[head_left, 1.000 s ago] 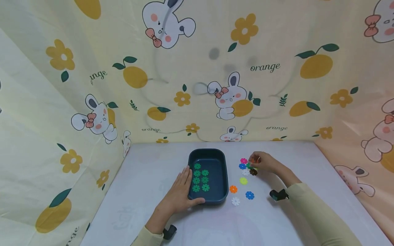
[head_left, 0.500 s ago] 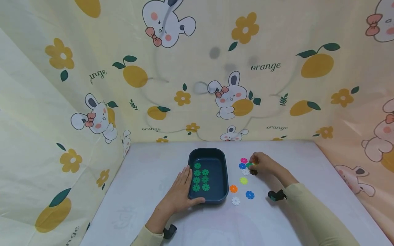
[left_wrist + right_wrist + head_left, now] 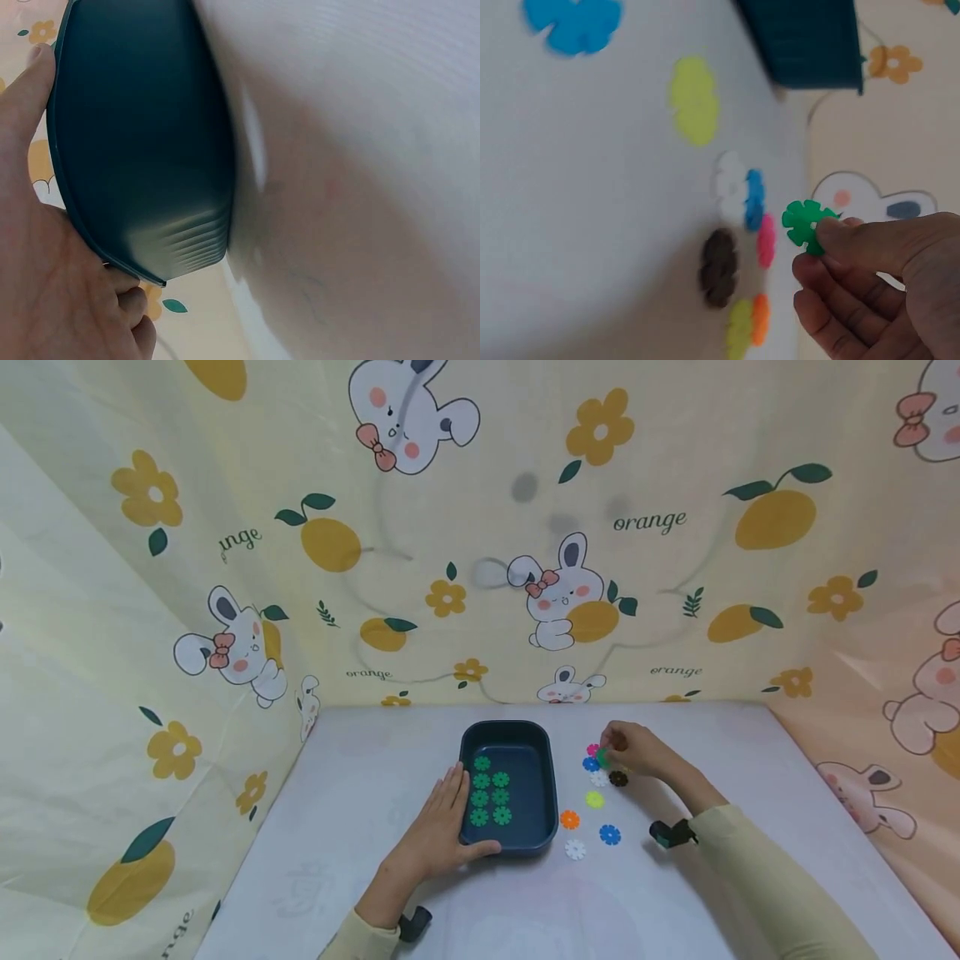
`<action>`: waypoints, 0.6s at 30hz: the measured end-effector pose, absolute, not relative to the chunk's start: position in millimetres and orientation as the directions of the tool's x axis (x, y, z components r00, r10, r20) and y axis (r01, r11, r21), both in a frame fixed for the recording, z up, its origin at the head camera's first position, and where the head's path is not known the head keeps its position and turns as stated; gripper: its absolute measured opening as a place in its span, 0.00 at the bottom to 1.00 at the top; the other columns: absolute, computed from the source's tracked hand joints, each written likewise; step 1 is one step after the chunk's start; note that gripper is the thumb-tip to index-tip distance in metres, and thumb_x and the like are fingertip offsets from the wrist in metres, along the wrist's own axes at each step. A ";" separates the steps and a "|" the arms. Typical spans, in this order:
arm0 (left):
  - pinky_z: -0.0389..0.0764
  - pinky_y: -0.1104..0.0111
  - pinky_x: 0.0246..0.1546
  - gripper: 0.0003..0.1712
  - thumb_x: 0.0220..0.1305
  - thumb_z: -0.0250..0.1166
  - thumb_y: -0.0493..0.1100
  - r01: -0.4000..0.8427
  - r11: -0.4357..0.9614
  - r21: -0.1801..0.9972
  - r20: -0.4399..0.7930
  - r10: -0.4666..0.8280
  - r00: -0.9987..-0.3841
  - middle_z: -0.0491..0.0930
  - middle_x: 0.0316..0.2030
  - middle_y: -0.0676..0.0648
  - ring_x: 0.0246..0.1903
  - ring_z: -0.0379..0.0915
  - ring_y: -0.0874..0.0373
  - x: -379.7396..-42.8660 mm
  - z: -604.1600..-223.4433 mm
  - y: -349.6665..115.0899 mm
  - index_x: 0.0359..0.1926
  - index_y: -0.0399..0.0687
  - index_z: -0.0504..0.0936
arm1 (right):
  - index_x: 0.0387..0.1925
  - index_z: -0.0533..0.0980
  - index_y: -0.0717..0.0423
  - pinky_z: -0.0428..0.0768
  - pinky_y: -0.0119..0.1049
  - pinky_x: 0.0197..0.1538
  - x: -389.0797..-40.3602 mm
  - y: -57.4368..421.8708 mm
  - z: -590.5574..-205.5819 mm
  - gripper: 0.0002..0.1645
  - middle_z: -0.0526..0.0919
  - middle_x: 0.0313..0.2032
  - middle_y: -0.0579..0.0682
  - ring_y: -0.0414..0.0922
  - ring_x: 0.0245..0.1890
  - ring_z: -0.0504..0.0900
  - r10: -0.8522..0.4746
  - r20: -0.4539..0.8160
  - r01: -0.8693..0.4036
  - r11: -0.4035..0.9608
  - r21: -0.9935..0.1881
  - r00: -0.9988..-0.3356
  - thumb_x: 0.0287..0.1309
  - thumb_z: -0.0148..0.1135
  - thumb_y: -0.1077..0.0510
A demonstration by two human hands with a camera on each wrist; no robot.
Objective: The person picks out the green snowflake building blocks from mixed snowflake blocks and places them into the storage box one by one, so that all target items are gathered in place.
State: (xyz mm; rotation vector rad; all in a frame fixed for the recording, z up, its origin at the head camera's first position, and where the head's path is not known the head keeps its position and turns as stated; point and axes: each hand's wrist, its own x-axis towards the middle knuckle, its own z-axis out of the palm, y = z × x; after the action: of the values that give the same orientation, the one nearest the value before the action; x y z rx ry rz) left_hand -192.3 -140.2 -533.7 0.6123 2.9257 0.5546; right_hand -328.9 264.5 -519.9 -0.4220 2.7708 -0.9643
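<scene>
My right hand (image 3: pixel 637 752) pinches a green snowflake-shaped plastic disc (image 3: pixel 806 223) between thumb and index finger, lifted off the table. Below and beside it lie loose discs: a pink one (image 3: pixel 766 241), a brown one (image 3: pixel 618 778), a white one (image 3: pixel 597 779) and a blue one (image 3: pixel 591 764). My left hand (image 3: pixel 438 827) rests along the left side of a dark blue tray (image 3: pixel 553 785), fingers straight and thumb over the near rim. Inside, several green discs (image 3: pixel 500 797) form two columns on the left. The left wrist view shows only the tray's outer wall.
Nearer the front, right of the tray, lie a yellow-green disc (image 3: pixel 594 799), an orange one (image 3: pixel 570 820), another blue one (image 3: pixel 610 835) and another white one (image 3: pixel 575 849). Printed cloth (image 3: pixel 420 527) hangs behind the white table (image 3: pixel 360 760).
My right hand has raised the green disc from the pile and shifted slightly left with it. My left hand and the tray stay in place.
</scene>
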 end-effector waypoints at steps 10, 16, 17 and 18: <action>0.43 0.52 0.85 0.75 0.61 0.63 0.84 0.370 0.851 0.372 -0.023 0.407 -0.913 0.32 0.87 0.43 0.86 0.28 0.50 -192.2 -532.0 -140.5 0.87 0.40 0.40 | 0.47 0.82 0.59 0.89 0.38 0.51 -330.0 235.4 -501.9 0.07 0.86 0.41 0.52 0.49 0.43 0.84 -0.402 0.003 -0.269 0.607 -0.747 -0.916 0.70 0.70 0.65; 0.42 0.52 0.85 0.75 0.62 0.63 0.84 0.371 0.847 0.380 -0.025 0.410 -0.912 0.32 0.87 0.44 0.86 0.28 0.50 -191.3 -531.6 -140.0 0.87 0.40 0.40 | 0.47 0.83 0.60 0.88 0.35 0.50 -330.5 217.9 -498.1 0.07 0.87 0.41 0.52 0.48 0.42 0.85 -0.447 0.054 -0.315 0.534 -0.785 -0.893 0.69 0.71 0.65; 0.42 0.52 0.85 0.75 0.62 0.63 0.83 0.371 0.848 0.379 -0.025 0.410 -0.912 0.32 0.87 0.44 0.86 0.28 0.50 -191.4 -531.5 -139.9 0.87 0.40 0.40 | 0.47 0.83 0.60 0.88 0.34 0.50 -330.1 214.5 -496.6 0.07 0.87 0.41 0.52 0.48 0.42 0.85 -0.453 0.065 -0.325 0.524 -0.788 -0.889 0.69 0.71 0.65; 0.42 0.52 0.85 0.75 0.62 0.63 0.83 0.370 0.847 0.382 -0.026 0.410 -0.912 0.32 0.87 0.44 0.86 0.28 0.50 -191.5 -531.2 -139.7 0.87 0.40 0.40 | 0.47 0.83 0.60 0.88 0.34 0.50 -329.7 211.0 -495.2 0.07 0.86 0.41 0.53 0.48 0.42 0.85 -0.458 0.077 -0.334 0.514 -0.790 -0.886 0.69 0.71 0.66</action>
State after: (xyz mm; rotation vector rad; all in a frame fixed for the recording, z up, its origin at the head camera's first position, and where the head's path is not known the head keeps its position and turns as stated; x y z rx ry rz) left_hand -191.5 -139.7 -531.2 0.6173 2.9163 0.5701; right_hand -329.7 211.0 -495.2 -0.6862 2.6084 -1.3135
